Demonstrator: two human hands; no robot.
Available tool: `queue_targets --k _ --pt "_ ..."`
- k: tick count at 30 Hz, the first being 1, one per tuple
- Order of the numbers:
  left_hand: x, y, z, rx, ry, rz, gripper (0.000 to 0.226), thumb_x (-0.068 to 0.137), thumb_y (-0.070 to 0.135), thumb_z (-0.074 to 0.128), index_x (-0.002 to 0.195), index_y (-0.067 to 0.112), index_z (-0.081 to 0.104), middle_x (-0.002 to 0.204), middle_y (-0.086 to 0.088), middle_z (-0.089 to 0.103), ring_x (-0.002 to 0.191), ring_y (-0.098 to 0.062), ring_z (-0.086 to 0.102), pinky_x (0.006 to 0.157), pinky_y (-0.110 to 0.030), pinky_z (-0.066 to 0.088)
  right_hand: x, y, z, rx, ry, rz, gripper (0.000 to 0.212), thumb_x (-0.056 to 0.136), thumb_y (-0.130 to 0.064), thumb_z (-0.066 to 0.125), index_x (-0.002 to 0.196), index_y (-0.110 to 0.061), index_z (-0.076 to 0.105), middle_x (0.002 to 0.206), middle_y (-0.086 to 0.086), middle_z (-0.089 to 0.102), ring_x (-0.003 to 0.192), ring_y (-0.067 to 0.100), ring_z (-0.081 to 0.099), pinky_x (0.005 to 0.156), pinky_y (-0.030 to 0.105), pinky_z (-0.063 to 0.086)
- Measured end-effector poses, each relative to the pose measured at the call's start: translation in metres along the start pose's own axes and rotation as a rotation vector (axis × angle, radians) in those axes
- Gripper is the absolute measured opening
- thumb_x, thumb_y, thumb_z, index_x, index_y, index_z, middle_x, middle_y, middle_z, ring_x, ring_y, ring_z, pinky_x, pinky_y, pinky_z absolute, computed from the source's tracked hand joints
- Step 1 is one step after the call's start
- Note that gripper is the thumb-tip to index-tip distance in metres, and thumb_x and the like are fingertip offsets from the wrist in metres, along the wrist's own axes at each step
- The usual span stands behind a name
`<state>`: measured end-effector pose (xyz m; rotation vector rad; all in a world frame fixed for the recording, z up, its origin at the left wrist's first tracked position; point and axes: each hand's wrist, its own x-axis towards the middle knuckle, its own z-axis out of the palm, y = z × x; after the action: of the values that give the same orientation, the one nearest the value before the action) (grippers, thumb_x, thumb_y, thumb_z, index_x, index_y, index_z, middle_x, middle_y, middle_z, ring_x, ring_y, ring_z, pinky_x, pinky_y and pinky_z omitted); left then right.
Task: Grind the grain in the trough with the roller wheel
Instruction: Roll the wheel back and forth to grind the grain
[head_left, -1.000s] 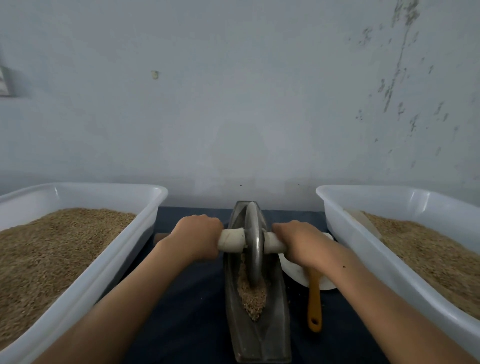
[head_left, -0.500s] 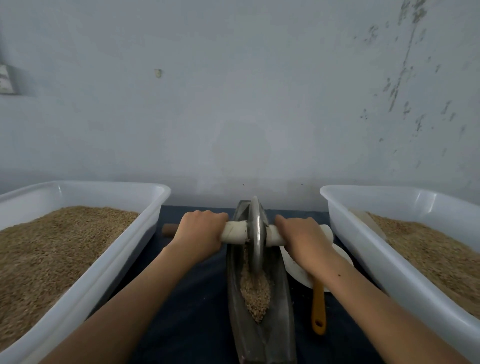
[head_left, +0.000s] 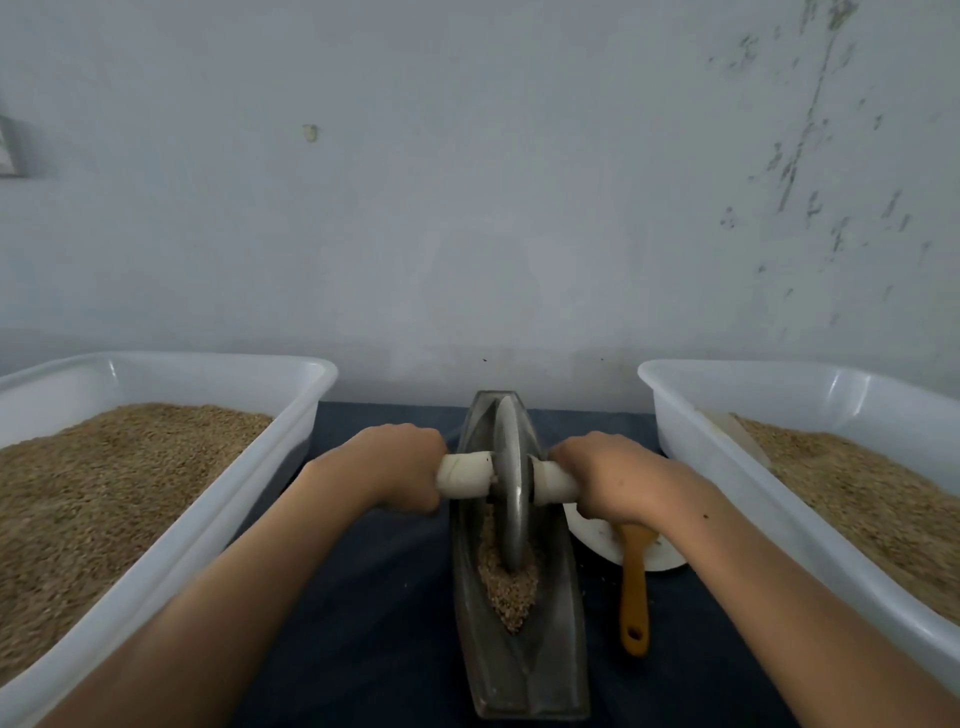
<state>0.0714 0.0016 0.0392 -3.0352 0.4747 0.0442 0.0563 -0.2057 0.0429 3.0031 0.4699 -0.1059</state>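
A pale, scuffed wall (head_left: 467, 208) fills the upper half of the view, and below it a dark blue cloth-covered table (head_left: 374, 597) runs toward the camera. Two big white plastic tubs sit at its sides: the left tub (head_left: 291, 431) is heaped with brown grain nearly to the rim, and the right tub (head_left: 727, 457) holds a similar load, with what looks like a pale scoop half sunk in it near the back corner, though it is too blurred to be sure. Between the tubs, a long boat-shaped metal trough (head_left: 524, 670) lies lengthwise, its near end close to the bottom edge of the view. The roller wheel (head_left: 511, 499), a thin grey metal disc, stands upright in the trough's groove about midway along it, with a pale axle handle running out to both sides. The left hand (head_left: 397, 467) is wrapped around the left end of the handle, and the right hand (head_left: 613, 480) is wrapped around the right end, knuckles up on both. A small mound of crushed grain (head_left: 511, 587) lies in the groove just in front of the wheel's near edge. Right of the trough sits a white plate (head_left: 602, 540), partly under the right wrist, with an orange-handled brush (head_left: 636, 587) resting across it.
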Motion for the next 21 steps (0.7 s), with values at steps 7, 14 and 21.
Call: queue_targets --k 7,14,21 --pt "0.009 0.002 0.017 0.145 0.435 -0.043 0.019 0.084 0.031 0.056 0.101 0.023 0.051 0.093 0.002 0.062 0.084 -0.02 0.059 0.064 -0.03 0.035 0.012 0.0 0.023 -0.04 0.417 0.026 0.024 0.088 -0.005 0.048 0.09 -0.023 0.031 0.091 -0.001 0.059 0.086 0.022 0.056 0.071 0.031 0.029" --pt "0.006 -0.001 0.011 0.089 0.264 0.004 0.024 0.08 0.032 0.06 0.102 0.023 0.057 0.09 0.004 0.062 0.082 -0.016 0.059 0.067 -0.028 0.043 0.006 0.0 0.01 -0.051 0.211 0.032 0.024 0.084 -0.001 0.052 0.1 -0.017 0.044 0.1 0.006 0.058 0.087 0.024 0.056 0.068 0.031 0.035" --pt "-0.002 0.001 -0.002 -0.063 -0.068 -0.009 0.035 0.075 0.028 0.07 0.106 0.017 0.059 0.08 0.004 0.053 0.076 -0.015 0.054 0.066 -0.026 0.041 -0.006 -0.002 -0.004 -0.019 -0.059 -0.012 0.029 0.085 -0.004 0.055 0.112 -0.014 0.053 0.095 0.005 0.057 0.082 0.02 0.057 0.059 0.025 0.038"
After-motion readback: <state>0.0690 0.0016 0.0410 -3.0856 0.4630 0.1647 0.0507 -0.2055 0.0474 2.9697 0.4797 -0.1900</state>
